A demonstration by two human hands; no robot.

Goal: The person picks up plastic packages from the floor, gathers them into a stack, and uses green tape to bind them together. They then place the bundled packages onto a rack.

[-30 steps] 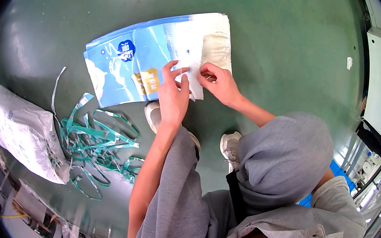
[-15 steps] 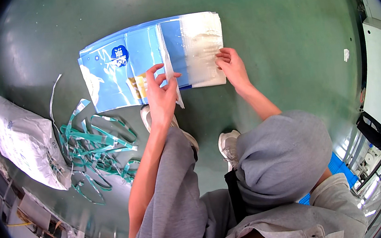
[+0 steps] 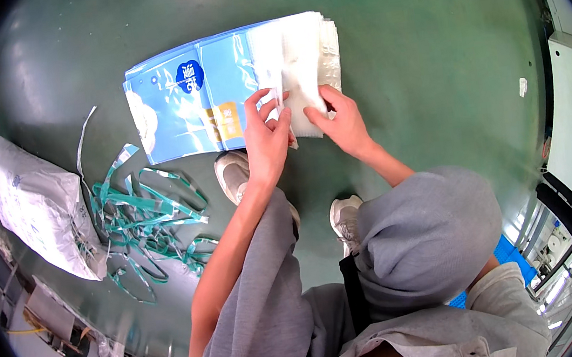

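Note:
A stack of flat blue-and-white plastic bags (image 3: 199, 97) lies on the green floor in front of me. My left hand (image 3: 266, 137) pinches the near edge of the white part of the top bag (image 3: 298, 71), fingers closed on it. My right hand (image 3: 340, 121) grips the same white edge just to the right. Both hands are close together over the stack's near right corner. My two light shoes (image 3: 235, 174) stand just below the stack.
A tangle of teal plastic straps (image 3: 150, 222) lies on the floor at the left. Beside it sits a grey-white sack (image 3: 39, 206). Metal racks and cables (image 3: 63, 331) line the lower left. A small white scrap (image 3: 522, 86) lies at the right.
The hands, spread apart half a second ago with the left on the blue part, have come back together on the white edge of the top bag.

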